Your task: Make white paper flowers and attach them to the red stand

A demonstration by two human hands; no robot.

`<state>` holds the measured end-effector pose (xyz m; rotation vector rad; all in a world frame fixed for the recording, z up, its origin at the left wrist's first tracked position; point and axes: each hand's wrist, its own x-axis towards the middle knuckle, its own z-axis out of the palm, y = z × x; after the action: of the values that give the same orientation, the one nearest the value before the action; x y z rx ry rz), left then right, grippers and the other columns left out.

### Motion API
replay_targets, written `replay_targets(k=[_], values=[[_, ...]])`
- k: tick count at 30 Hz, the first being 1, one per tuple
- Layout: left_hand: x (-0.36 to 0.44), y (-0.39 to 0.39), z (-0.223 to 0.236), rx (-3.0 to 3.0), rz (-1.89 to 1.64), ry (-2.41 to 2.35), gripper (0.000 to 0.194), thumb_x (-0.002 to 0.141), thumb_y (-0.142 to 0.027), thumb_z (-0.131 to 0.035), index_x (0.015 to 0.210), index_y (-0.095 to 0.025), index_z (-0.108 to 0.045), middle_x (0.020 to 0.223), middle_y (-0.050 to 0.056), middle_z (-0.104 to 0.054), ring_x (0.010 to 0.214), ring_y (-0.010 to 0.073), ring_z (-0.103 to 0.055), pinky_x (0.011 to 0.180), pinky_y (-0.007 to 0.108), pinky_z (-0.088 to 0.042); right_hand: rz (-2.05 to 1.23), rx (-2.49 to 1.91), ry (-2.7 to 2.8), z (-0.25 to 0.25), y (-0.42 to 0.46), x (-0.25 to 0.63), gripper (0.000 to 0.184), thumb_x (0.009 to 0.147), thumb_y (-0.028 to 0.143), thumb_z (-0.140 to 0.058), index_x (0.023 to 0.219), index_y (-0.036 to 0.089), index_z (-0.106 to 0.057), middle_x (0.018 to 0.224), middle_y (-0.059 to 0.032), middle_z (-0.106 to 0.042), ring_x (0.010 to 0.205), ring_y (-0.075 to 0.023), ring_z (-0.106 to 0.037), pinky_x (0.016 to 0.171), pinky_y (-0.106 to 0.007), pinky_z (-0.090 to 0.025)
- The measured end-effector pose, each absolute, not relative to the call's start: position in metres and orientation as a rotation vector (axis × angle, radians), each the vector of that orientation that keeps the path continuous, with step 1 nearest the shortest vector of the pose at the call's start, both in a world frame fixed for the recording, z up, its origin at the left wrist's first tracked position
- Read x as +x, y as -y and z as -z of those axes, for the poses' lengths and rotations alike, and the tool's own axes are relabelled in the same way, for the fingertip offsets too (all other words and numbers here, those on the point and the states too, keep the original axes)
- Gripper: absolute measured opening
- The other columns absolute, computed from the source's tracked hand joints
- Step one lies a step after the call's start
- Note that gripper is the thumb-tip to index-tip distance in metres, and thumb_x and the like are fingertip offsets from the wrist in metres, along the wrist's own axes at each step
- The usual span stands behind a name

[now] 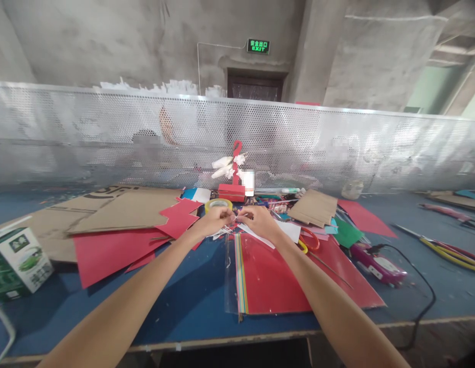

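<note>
My left hand (pixel 218 220) and my right hand (pixel 256 220) meet over the middle of the table, with fingertips pinched together. Between them is a small white strip (pixel 236 219), mostly hidden by the fingers; it looks like paper. Just behind my left hand lies a roll of yellowish tape (pixel 218 204). White cut scraps (pixel 222 233) lie below the fingers. A white sheet (pixel 289 230) shows beside my right wrist. My right forearm passes above a stack of coloured card (pixel 276 281) with a red sheet on top. Beyond the hands stands a red paper figure (pixel 236 176) with white tufts on a red base.
Cardboard (pixel 126 212) and red paper (pixel 115 250) cover the left side, near a green and white carton (pixel 21 260). Orange-handled scissors (pixel 310 240), a purple device (pixel 379 266) with a black cable, and yellow-handled scissors (pixel 444 250) lie right. A perforated metal screen (pixel 299 143) stands behind.
</note>
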<state>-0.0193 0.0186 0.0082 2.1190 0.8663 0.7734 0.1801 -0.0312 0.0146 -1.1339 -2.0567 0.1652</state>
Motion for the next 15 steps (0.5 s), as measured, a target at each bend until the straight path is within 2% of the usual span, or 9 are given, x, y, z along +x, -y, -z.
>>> replay_targets(k=[4, 9, 12, 15], values=[[-0.0199, -0.0187, -0.0078, 2.14, -0.764, -0.864, 0.035, 0.084, -0.053, -0.058, 0.084, -0.018, -0.06, 0.08, 0.003, -0.066, 0.074, 0.0175, -0.062, 0.067, 0.029, -0.047, -0.151, -1.213, 2.108, -0.0124, 0.0281, 0.182, 0.028, 0.092, 0.035, -0.054, 0.076, 0.02, -0.073, 0.075, -0.0016, -0.071, 0.069, -0.0141, -0.06, 0.065, -0.023, -0.035], [-0.0206, -0.0173, -0.0071, 2.16, -0.751, -0.857, 0.032, 0.086, -0.048, -0.056, 0.09, -0.017, -0.061, 0.082, 0.003, -0.066, 0.075, 0.0172, -0.062, 0.068, 0.029, -0.048, -0.289, -1.242, 2.154, -0.0108, 0.0253, 0.1843, 0.041, 0.097, 0.035, -0.044, 0.071, 0.018, -0.071, 0.067, -0.0013, -0.068, 0.063, -0.0125, -0.059, 0.063, -0.022, -0.035], [-0.0211, -0.0167, -0.0074, 2.152, -0.737, -0.88, 0.028, 0.086, -0.044, -0.056, 0.091, -0.017, -0.061, 0.083, 0.004, -0.067, 0.076, 0.017, -0.063, 0.068, 0.028, -0.048, -0.318, -1.217, 2.158, -0.0115, 0.0257, 0.185, 0.036, 0.095, 0.032, -0.047, 0.075, 0.018, -0.073, 0.067, -0.0012, -0.068, 0.062, -0.0123, -0.058, 0.062, -0.022, -0.036], [-0.0221, -0.0179, -0.0077, 2.153, -0.75, -0.889, 0.024, 0.084, -0.04, -0.057, 0.087, -0.017, -0.061, 0.082, 0.003, -0.066, 0.075, 0.0166, -0.063, 0.069, 0.028, -0.048, -0.356, -1.16, 2.095, -0.011, 0.0259, 0.1849, 0.022, 0.09, 0.03, -0.054, 0.089, 0.019, -0.073, 0.08, -0.0018, -0.072, 0.067, -0.0136, -0.062, 0.068, -0.023, -0.041]])
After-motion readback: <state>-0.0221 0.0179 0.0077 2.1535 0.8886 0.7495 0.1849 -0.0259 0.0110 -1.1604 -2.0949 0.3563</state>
